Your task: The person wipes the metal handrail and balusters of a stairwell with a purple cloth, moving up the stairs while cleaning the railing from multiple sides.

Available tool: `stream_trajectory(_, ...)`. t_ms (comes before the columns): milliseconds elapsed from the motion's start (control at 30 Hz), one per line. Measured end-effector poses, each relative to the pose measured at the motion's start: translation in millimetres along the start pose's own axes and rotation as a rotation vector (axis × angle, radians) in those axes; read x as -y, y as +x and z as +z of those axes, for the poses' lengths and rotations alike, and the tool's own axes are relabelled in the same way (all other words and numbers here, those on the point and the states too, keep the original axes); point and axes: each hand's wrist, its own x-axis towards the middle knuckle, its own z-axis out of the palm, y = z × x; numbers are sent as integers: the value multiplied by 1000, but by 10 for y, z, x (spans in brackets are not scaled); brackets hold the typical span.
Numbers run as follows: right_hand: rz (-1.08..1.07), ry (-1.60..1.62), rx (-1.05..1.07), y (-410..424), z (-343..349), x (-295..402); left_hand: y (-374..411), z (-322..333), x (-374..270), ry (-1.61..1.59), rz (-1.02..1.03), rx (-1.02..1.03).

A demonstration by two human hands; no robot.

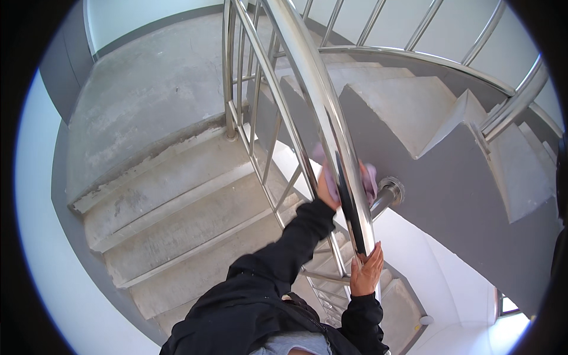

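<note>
A thick polished metal handrail (328, 111) runs down through the middle of the view. Below its upper stretch, my left hand (327, 188) holds a pale purple cloth (369, 179), which shows on both sides of the rail. The rail hides most of that hand's fingers. Nearer my body, my right hand (367, 271) is on the lower part of the same handrail, fingers along one side and thumb on the other.
Concrete steps (186, 211) and a landing (146, 88) lie on the left. Metal balusters (266, 146) stand beside the handrail. On the right are another flight's steps (399, 97) and a bracket with a round metal flange (392, 188). The stairwell drops away below.
</note>
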Motion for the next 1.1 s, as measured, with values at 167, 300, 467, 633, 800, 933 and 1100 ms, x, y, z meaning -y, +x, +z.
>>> stream_trajectory(167,12,12,-37,-14,-10,-57,-965,-55,679,-271,-235,-546)
stream_trajectory(300,65,108,-54,-12,18,-23,-1626,70,1168,-131,-344,-737)
stream_trajectory(467,55,42,-43,-36,29,-48,-1281,332,800,111,-334,-743)
stream_trajectory(633,22,16,-34,-15,-3,-34,201,557,-552,765,390,-544)
stream_trajectory(800,10,17,-61,-19,55,7,1633,1107,-2020,2176,1218,-442)
stream_trajectory(933,1,7,-71,-35,50,-28,1610,1427,-1913,2481,1058,-360)
stream_trajectory(1100,9,13,-44,-28,-106,-114,706,1143,-913,2574,842,203)
